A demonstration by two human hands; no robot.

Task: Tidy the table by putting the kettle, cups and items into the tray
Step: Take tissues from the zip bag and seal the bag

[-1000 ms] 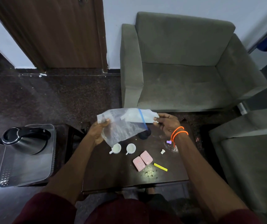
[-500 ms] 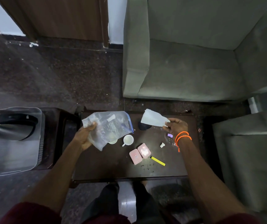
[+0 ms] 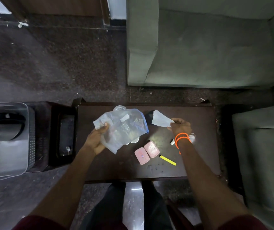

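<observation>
Head view, left hand: the left hand grips a clear plastic bag by its left edge, thumb on top, fingers curled under; the bag hangs above the counter.
Head view, right hand: the right hand pinches 1 white paper slip by its right corner, held clear of the bag.
Head view, tray: the tray sits on a low stand at far left, well apart from the counter, with the kettle already in it.
Head view, cups: 1 white cup peeks from under the bag; whether another sits behind it is hidden.
Head view, small items: 2 pink cases lie touching on the counter, a yellow marker just beside them, a small white cap near the right wrist.
Handling, bag: likely light, limp and slippery; a pinch at the blue-edged mouth would keep any contents from spilling.
Handling, slip: feather-light, creases easily; a light corner pinch is enough.
Handling, cups: probably ceramic and fragile; take by the handle or rim, 1 at a time.
</observation>
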